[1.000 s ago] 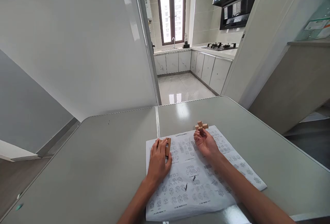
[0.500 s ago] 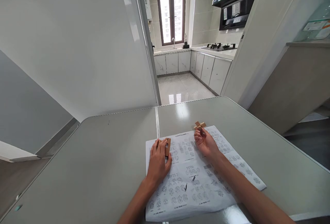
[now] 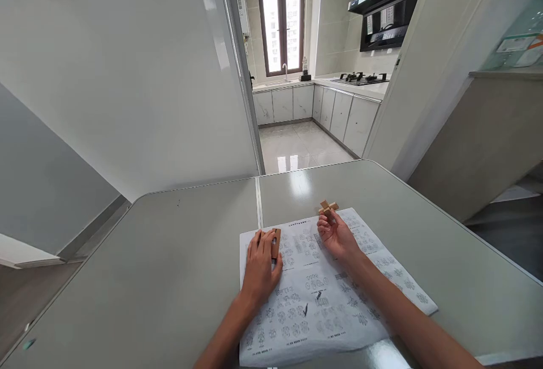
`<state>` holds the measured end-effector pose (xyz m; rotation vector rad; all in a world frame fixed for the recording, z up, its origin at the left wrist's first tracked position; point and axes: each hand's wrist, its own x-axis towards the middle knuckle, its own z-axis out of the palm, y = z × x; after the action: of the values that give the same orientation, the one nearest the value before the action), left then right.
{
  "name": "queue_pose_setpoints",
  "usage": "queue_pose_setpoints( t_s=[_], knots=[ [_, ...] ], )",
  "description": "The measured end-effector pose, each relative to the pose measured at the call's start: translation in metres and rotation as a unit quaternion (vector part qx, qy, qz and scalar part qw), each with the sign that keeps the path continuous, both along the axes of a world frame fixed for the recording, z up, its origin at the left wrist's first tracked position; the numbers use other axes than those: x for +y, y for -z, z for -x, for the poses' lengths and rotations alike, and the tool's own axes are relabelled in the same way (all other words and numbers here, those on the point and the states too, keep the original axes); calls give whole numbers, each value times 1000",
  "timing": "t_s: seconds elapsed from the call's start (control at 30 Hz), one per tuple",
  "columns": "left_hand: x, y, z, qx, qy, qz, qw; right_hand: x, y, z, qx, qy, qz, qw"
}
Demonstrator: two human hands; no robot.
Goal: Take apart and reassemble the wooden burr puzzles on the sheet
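From where I stand, the person's arms reach in over a pale grey-green counter [image 3: 182, 267], and both hands are at work above a printed sheet [image 3: 297, 329]. The right hand [image 3: 339, 239] is turned partly palm up, its fingers pinching the near end of a small wooden cross [image 3: 328, 208]; the lower fingers curl in toward the palm. The cross shows at the far edge of the sheet, jutting past the fingertips with its arms pointing several ways. I can't tell from here whether it touches the counter.

The left hand [image 3: 259, 264] lies palm down on the left part of the sheet, fingers draped over a brown block [image 3: 276, 243], thumb beside its near end. Much of the block is hidden under the hand, so I can't say whether those fingers grasp it or only rest on it.

Small line drawings fill the sheet, and two dark marks stand out in its lower middle; I can't make out what they are. Beyond the doorway are a window [image 3: 281, 29] and a hob [image 3: 362, 78].
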<state>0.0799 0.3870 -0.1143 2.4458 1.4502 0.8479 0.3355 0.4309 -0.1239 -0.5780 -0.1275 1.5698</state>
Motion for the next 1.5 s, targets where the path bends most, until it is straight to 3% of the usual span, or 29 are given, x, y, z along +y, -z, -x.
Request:
queue_pose_setpoints(
  t_s=[0.27, 0.53, 0.7, 0.83, 1.03, 1.2, 1.4, 1.5],
  knots=[
    [-1, -2, -1, 0, -1, 2, 1000, -4, -7, 6, -39, -30, 1, 999],
    [0, -2, -1, 8, 2, 1, 1000, -22, -20, 28, -147, -125, -34, 981],
    [0, -2, -1, 14, 3, 1, 1000, -30, -25, 35, -337, -193, -91, 917],
    [0, -2, -1, 12, 6, 2, 1000, -31, -24, 36, -400, -213, -121, 883],
    [-2, -5, -3, -12, 38, 7, 999, -31, -19, 41, -446, -197, -159, 859],
    [-5, -9, -5, -24, 79, 21, 996, -31, -14, 44, -524, -145, -198, 816],
    [-9, -17, -8, -52, 128, 52, 989, -34, -11, 48, -648, -61, -248, 718],
    [-10, -21, -10, -83, 114, 60, 988, -36, -8, 48, -690, -43, -270, 670]
  ],
)
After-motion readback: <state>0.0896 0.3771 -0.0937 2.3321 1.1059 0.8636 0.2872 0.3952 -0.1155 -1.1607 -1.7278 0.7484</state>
